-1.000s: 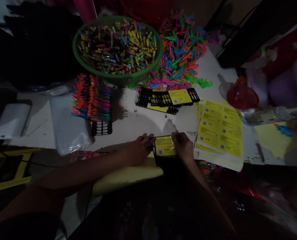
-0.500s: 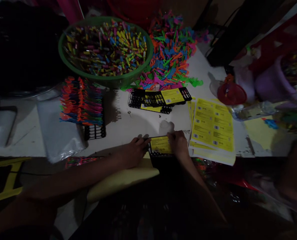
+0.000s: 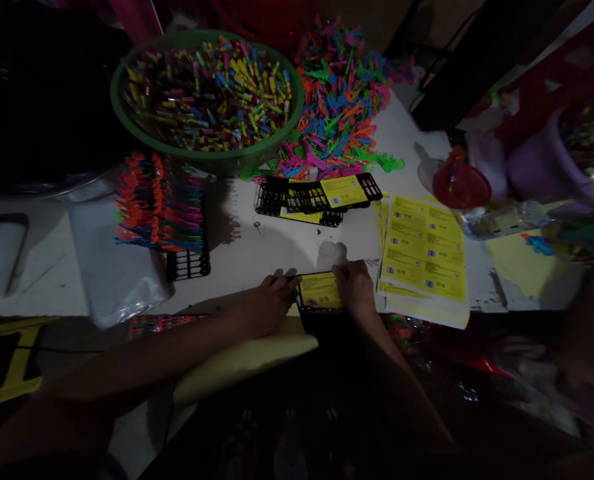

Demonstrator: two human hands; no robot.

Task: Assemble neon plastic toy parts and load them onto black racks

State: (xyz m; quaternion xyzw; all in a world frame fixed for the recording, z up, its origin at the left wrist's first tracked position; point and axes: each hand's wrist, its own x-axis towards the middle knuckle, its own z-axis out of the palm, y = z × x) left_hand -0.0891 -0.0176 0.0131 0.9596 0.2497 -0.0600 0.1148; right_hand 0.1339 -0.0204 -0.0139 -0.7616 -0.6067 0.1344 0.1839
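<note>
A yellow printed label (image 3: 317, 289) lies flat on a small black plastic grid rack (image 3: 321, 309) at the table's front edge. My left hand (image 3: 275, 301) holds the left end, its fingers bent and close together against the rack. At the other end my right hand (image 3: 355, 285) is closed on the label's right edge, covering that corner. The fingertips of both hands are partly hidden in the dim light. Beneath my left wrist a yellow sheet (image 3: 257, 357) hangs over the table edge. Further back, more black racks (image 3: 301, 197) with yellow labels are piled.
Yellow label sheets (image 3: 421, 250) lie at right. A green basin (image 3: 211, 157) full of small coloured tubes stands behind, beside a heap of coloured plastic pieces (image 3: 337, 120). At left are a loaded rack (image 3: 189, 263) and clear plastic bags (image 3: 117, 267). A person's arm (image 3: 591, 333) shows far right.
Both hands stay at the ends of the label and rack, with barely any movement. The whole view has shifted slightly.
</note>
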